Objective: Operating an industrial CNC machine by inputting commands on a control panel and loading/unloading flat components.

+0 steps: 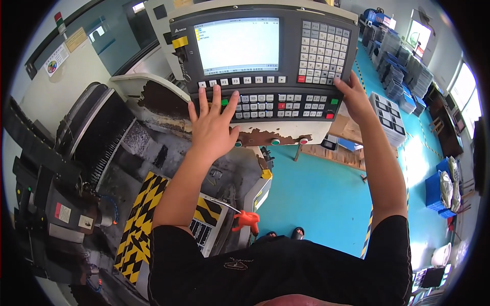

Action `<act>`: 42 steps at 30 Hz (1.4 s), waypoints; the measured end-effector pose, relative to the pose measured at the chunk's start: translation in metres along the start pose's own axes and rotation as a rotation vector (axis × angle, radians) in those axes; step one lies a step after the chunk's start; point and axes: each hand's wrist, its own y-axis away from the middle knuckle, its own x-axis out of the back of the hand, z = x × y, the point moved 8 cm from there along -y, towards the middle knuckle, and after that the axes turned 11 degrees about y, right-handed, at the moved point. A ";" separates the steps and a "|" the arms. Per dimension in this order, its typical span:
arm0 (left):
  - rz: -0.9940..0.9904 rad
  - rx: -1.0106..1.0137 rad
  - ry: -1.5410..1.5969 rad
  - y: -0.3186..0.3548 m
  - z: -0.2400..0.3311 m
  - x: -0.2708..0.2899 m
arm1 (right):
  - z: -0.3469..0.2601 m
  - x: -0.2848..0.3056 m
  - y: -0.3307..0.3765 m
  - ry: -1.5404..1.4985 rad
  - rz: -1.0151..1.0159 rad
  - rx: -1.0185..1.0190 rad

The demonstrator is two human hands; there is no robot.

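A dark machine control panel (291, 58) is tilted up in front of me, with a lit screen (239, 47) on its left part. My left hand (212, 122) is open, fingers spread over the panel's lower left, fingertips by the row of function keys (247, 80) and a green button (224, 102). At the right edge, my right hand (356, 98) holds the panel's side. Its thumb lies at the lower right corner of the white keypad (325, 51); the other fingers are partly hidden behind the edge. Lower keys (263, 106) fill the middle.
An orange air gun (246, 220) rests by the machine's edge, below my left forearm. Black and yellow striped plates (138, 229) lie in the machine bed at left. Stacked trays (388, 120) stand right of the panel; blue crates (440, 191) sit on the turquoise floor (316, 204).
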 end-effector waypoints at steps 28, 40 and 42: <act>0.017 -0.042 0.054 -0.003 0.016 0.008 | 0.017 0.013 0.000 0.076 0.015 -0.031; 0.005 -0.049 0.030 -0.001 0.012 0.004 | 0.018 0.011 -0.002 0.052 0.000 0.009; 0.000 -0.045 0.034 -0.001 0.013 0.004 | 0.019 0.011 -0.002 0.058 -0.015 0.005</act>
